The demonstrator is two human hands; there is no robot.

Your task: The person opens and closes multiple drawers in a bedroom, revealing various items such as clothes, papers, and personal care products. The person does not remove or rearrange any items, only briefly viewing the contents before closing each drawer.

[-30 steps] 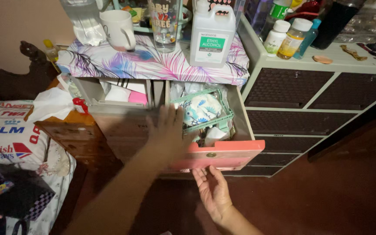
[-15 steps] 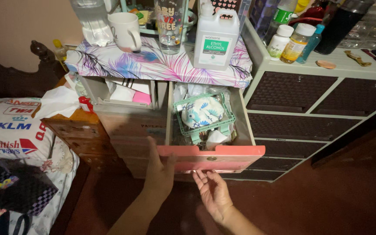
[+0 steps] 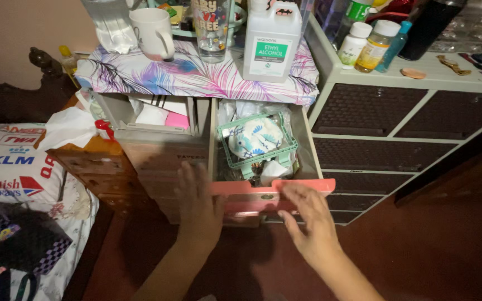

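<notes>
A pulled-out drawer with a salmon-pink front (image 3: 255,195) stands open in a small plastic chest. Inside it sits a green mesh basket (image 3: 285,147) holding a white pouch with blue patterns (image 3: 255,137). My left hand (image 3: 197,206) lies flat, fingers apart, against the drawer front's left end and the beige drawers beside it. With its fingers spread, my right hand (image 3: 311,223) rests on the front's right part, just below the rim. Neither hand holds anything.
On the chest's floral cloth (image 3: 157,72) stand a white mug (image 3: 153,32), a glass (image 3: 212,28) and a white plastic jug (image 3: 270,42). A dark-fronted drawer unit (image 3: 386,128) with bottles on top is to the right. Patterned bedding (image 3: 12,167) lies left.
My left hand has come out of the drawer, dropped below its front, then risen onto the front's left end. My right hand has turned palm-down and moved up onto the front.
</notes>
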